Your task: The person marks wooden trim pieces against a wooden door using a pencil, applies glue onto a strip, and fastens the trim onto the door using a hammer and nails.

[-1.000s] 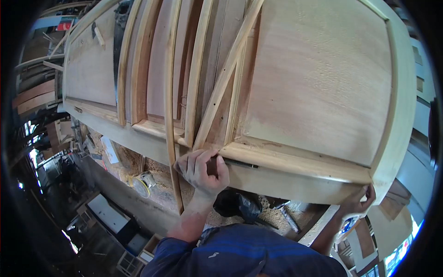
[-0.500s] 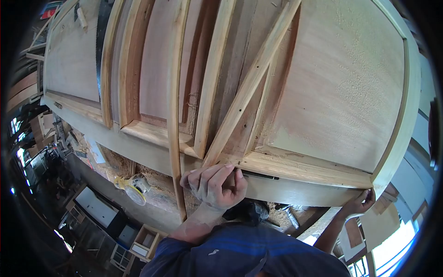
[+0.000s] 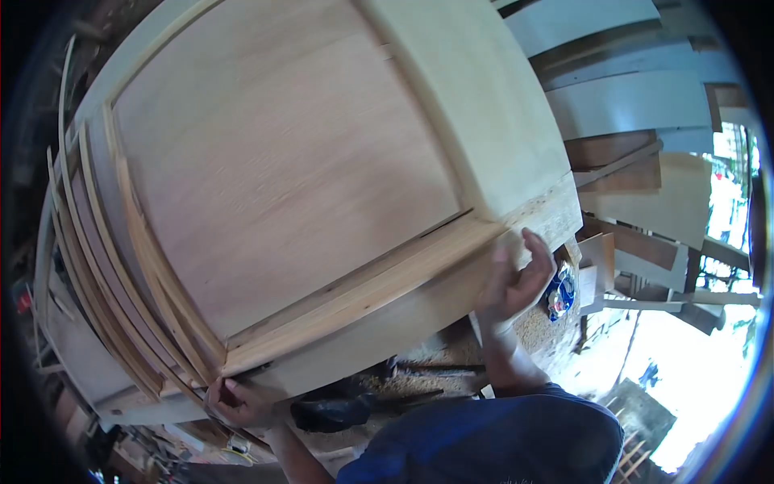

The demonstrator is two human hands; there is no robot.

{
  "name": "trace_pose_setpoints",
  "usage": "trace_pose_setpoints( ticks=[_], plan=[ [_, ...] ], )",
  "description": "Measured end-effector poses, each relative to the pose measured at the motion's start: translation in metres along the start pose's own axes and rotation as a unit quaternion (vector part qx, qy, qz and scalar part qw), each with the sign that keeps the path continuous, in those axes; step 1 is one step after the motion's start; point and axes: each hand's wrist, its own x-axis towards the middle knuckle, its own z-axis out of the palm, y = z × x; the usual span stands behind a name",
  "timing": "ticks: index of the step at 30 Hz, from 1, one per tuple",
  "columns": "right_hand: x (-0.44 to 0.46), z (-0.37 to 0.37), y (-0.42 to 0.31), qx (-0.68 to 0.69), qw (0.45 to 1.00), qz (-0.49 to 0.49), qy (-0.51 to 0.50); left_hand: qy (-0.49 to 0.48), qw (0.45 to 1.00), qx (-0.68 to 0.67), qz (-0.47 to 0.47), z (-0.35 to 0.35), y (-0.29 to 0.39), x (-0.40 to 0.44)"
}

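A wooden moulding strip (image 3: 367,306) lies along the near edge of a large framed panel (image 3: 282,177). My left hand (image 3: 238,405) is at its left end, fingers curled together against the frame edge; whatever they pinch is hidden. By the strip's right end, my right hand (image 3: 518,282) is raised with thumb and fingers apart, slightly blurred and holding nothing. Several long thin wooden strips (image 3: 149,266) lean across the frame on the left, their lower ends close to my left hand.
Below the frame edge sit a black plastic-like bundle (image 3: 332,411) and sawdust (image 3: 435,351). A blue and white packet (image 3: 560,290) lies beyond my right hand. Flat boards (image 3: 621,105) are stacked at the right, beside a bright opening.
The view has swung right, so the panel fills the middle. My right hand has lifted off the frame corner and its fingers have spread. My left hand stays at the strip's left end.
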Motion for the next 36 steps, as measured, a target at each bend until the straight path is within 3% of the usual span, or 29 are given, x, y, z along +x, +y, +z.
trace_pose_setpoints(
  ticks=[1,3,7,19,24,27,28,29,31,36],
  plan=[
    [0.0,-0.001,0.002,0.034,0.999,-0.001,-0.001,0.007,0.999,-0.017,-0.033,0.001,-0.003,-0.003],
    [-0.003,-0.003,0.006,0.105,0.994,0.006,0.009,-0.005,1.0,-0.011,-0.003,-0.001,-0.01,-0.003],
    [0.0,-0.013,0.012,0.095,0.995,-0.007,-0.016,-0.031,0.998,0.042,0.045,-0.006,-0.015,0.003],
    [0.011,-0.02,0.013,0.098,0.993,-0.044,-0.057,-0.026,0.994,0.078,0.074,-0.006,-0.016,0.005],
    [0.008,-0.013,0.008,0.046,0.998,-0.041,-0.032,0.013,0.996,-0.08,-0.041,0.009,-0.056,-0.008],
    [0.011,-0.005,-0.002,-0.019,0.997,-0.066,-0.027,0.015,0.986,0.107,0.129,0.001,0.012,0.009],
    [0.014,-0.005,-0.007,-0.032,0.996,-0.081,-0.025,0.022,0.991,0.068,0.116,0.001,0.014,0.011],
    [0.014,-0.005,-0.009,-0.037,0.995,-0.091,-0.037,0.009,0.999,0.007,0.046,0.006,-0.013,0.003],
    [0.012,-0.004,-0.01,-0.057,0.991,-0.112,-0.051,0.026,0.987,0.075,0.138,-0.006,0.011,0.017],
    [0.005,0.001,-0.004,-0.082,0.985,-0.146,-0.038,0.049,0.986,0.038,0.154,-0.014,0.006,0.018]
  ],
)
